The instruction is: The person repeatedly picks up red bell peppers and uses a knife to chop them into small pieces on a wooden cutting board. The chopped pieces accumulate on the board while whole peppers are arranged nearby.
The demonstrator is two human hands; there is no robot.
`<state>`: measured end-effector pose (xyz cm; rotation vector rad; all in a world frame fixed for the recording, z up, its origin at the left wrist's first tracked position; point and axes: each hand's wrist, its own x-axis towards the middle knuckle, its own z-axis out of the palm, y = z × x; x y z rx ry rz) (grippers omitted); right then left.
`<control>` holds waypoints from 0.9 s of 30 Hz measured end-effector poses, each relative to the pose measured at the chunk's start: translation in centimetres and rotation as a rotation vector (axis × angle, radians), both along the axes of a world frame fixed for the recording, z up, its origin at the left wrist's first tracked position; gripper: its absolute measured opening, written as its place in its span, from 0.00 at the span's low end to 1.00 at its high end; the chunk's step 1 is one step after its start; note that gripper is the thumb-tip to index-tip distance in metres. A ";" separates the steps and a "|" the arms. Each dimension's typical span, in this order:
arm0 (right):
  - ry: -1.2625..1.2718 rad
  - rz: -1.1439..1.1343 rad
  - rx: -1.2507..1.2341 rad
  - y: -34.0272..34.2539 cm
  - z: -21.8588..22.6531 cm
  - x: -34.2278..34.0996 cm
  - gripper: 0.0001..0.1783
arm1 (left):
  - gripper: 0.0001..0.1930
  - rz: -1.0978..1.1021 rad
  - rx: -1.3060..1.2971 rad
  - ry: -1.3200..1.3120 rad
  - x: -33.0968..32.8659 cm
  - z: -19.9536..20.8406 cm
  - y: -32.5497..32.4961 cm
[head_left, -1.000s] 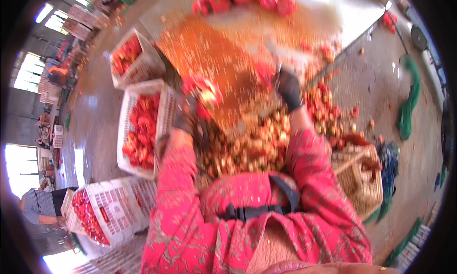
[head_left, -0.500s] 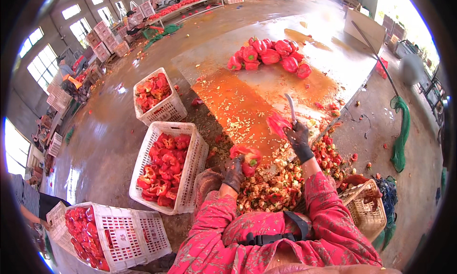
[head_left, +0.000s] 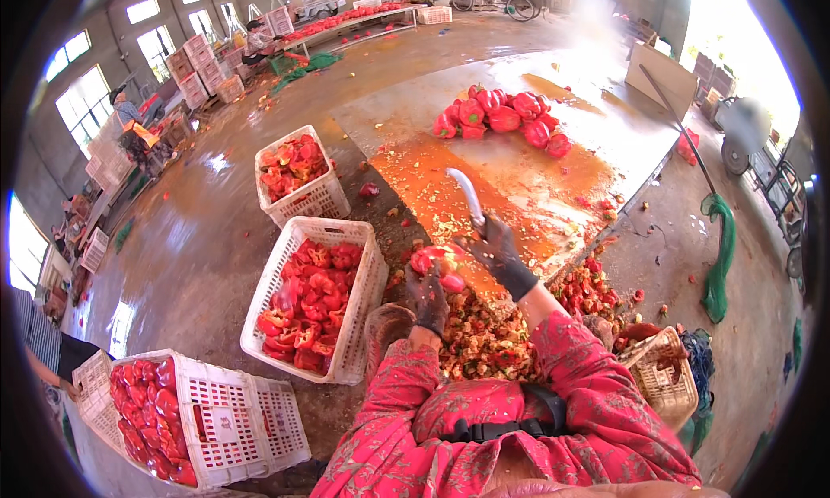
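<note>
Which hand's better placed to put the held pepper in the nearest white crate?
Left, I'd judge: the left hand holds the red pepper and is closer to the crate. The right hand grips a knife.

And here are both arms, 2 patterned sleeves reaching forward from the body, forearms angling inward! The left hand (head_left: 429,303) sits nearer the chest, dark-gloved, fingers pointing away from the body and bent in a grip. Just behind it, the left wrist (head_left: 424,336) shows a short bare strip before the left sleeve (head_left: 401,375). Over to the right hand (head_left: 500,254), also dark-gloved, a little farther out, fingers curled tight in a hold and slanting in toward its partner; the 2 are close together! Behind it, the right wrist (head_left: 539,305) is bare too, a longer stretch, down to the right sleeve (head_left: 581,360).
</note>
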<state>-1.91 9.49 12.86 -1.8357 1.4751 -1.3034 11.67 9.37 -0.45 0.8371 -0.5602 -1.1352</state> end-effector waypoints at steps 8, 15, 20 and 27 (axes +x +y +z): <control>-0.700 0.015 0.336 4.2 -4.9 -3.1 0.10 | 0.17 0.003 -0.327 -0.313 -6.2 8.2 5.0; -0.581 -0.018 0.193 4.6 -3.5 -4.9 0.09 | 0.22 0.029 -0.482 -0.630 -6.4 9.3 6.4; -0.820 0.100 0.082 4.8 -3.5 -4.6 0.09 | 0.08 -0.110 -0.499 -0.349 -4.9 11.1 7.0; -0.672 0.035 0.070 7.0 -1.5 -4.7 0.08 | 0.10 0.150 -0.489 -0.880 -5.0 12.3 7.6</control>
